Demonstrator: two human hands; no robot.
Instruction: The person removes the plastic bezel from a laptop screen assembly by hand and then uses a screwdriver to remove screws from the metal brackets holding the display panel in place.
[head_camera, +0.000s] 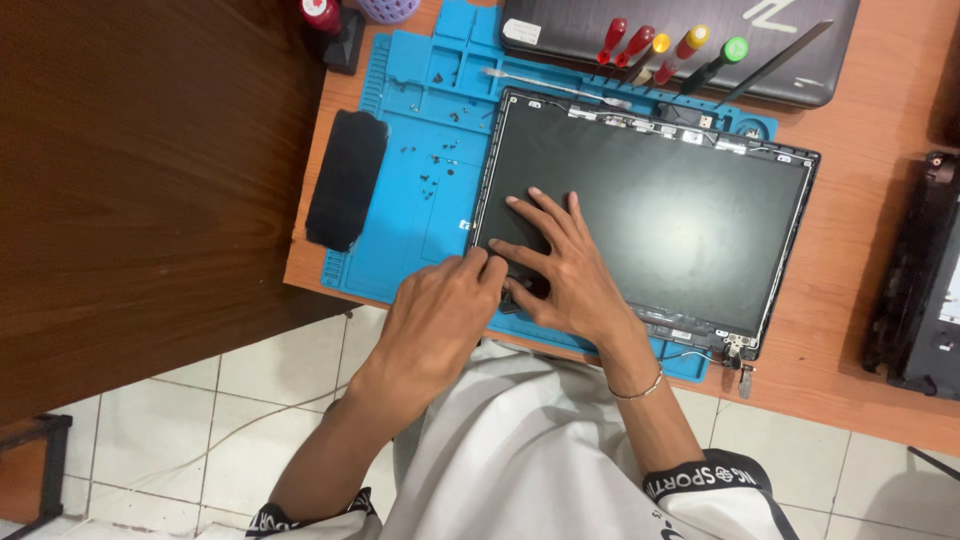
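A bare laptop screen panel (660, 210) in its dark frame lies flat on a blue repair mat (420, 220). My right hand (560, 265) rests palm down on the panel's near left corner, fingers spread. My left hand (440, 310) sits right beside it at the panel's front edge, fingers curled and pinching at something small there that I cannot make out. Thin cables and hinges show along the panel's far edge and at its near right corner (735, 350).
Several screwdrivers (670, 50) with coloured handles lie on a closed dark laptop (810, 60) at the back. A black oblong part (345, 180) sits on the mat's left, loose screws (430, 160) near it. Another dark device (920, 290) lies at the right. A dark wooden surface (140, 170) is left.
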